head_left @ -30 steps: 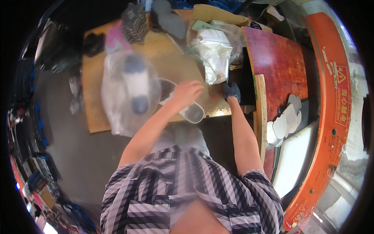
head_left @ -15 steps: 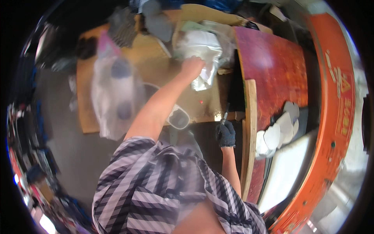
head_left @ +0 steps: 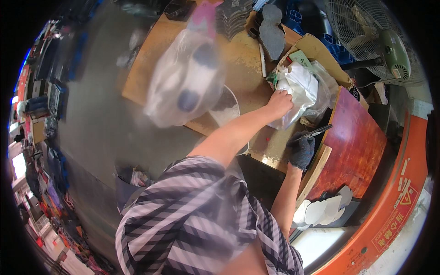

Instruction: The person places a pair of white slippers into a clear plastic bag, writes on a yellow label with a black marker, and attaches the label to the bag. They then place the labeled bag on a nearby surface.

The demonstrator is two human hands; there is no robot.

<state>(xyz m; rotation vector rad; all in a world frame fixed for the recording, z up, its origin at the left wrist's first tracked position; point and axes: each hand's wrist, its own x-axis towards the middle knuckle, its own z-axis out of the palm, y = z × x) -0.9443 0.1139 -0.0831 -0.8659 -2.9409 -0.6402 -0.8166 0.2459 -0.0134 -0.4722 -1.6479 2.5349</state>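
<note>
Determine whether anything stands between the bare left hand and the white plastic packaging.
Nothing visible does: the left hand is at the left side of the white plastic packaging, apparently touching it. The gloved right hand, gripping a slim dark tool, sits clear, lower right.

A tan table is bearing a blurred clear bag at its left. A pale-rimmed sole is lying beside that; grey pads are resting toward the far side, and a silvery bag is draping at the right.
</note>
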